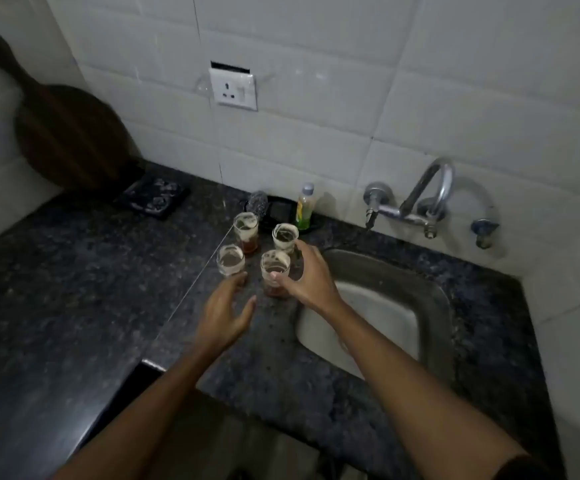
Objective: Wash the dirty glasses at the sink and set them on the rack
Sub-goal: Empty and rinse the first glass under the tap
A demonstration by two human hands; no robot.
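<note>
**Both hands reach for the dirty glasses beside the sink**

Four dirty glasses stand clustered on the dark granite counter (56, 289) at the centre of the frame, just left of the steel sink (433, 306), probably parked there so that each is a short carry to the basin. The back-left glass (246, 232) and the front-right glass (275, 271) hold a reddish-brown residue at the bottom; the front-left glass (230, 260) and the back-right glass (285, 236) look coated with pale film.

The right hand (307, 277) comes in from the lower right with fingers spread and curved around the front-right glass, its thumb at the near wall and fingertips reaching toward the back-right one. Whether it has closed into a firm grip I cannot tell. The left hand (224, 315) hovers just below the front-left glass, fingers relaxed and apart, holding nothing.

Behind the glasses, a soap bottle (305, 211) and a scrubber (258, 202) sit against the tiled wall, handy for washing. The tap (427, 199) hangs over the basin at the right and no water is visible. A wooden board (70, 133) leans in the upper left corner. No rack is in view, and none of the glasses has reached the sink yet.
</note>
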